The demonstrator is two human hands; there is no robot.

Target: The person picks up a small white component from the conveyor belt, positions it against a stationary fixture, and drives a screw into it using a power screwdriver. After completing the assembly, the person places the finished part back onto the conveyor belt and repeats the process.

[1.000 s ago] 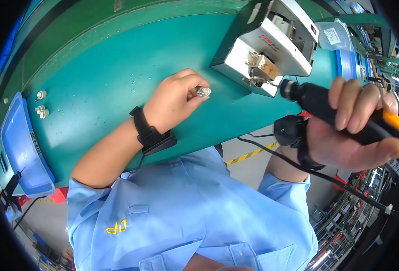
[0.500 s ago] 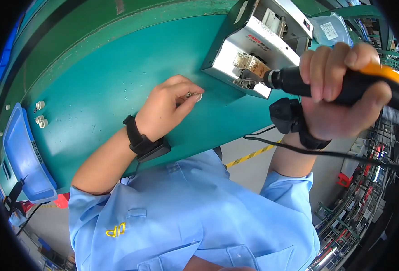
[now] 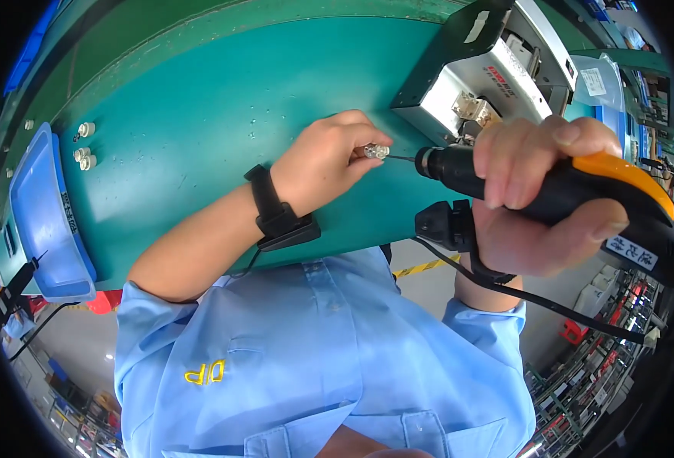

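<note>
My left hand (image 3: 323, 159) is closed over the table, pinching a small white-and-metal part (image 3: 377, 152) between thumb and fingertips. My right hand (image 3: 532, 179) wraps round a black electric screwdriver with an orange lever (image 3: 628, 182). From its nose the thin bit (image 3: 402, 158) points left and reaches the end of the small part; whether it sits in a screw cannot be made out. Black straps with small boxes are on both wrists. Just beyond the screwdriver stands a silver-and-black machine, apparently a screw feeder (image 3: 450, 85), partly hidden by my right hand.
A blue tray (image 3: 38, 210) lies at the left table edge, with several small white parts (image 3: 87, 130) beside it. Another screwdriver (image 3: 18, 288) hangs at far left. A black cable (image 3: 558, 311) runs below my right hand. A clear bag (image 3: 598, 80) sits behind the machine.
The screwdriver has moved left, away from the machine's front, to the part in my left hand. That part now points toward the bit. The whole view has shifted somewhat.
</note>
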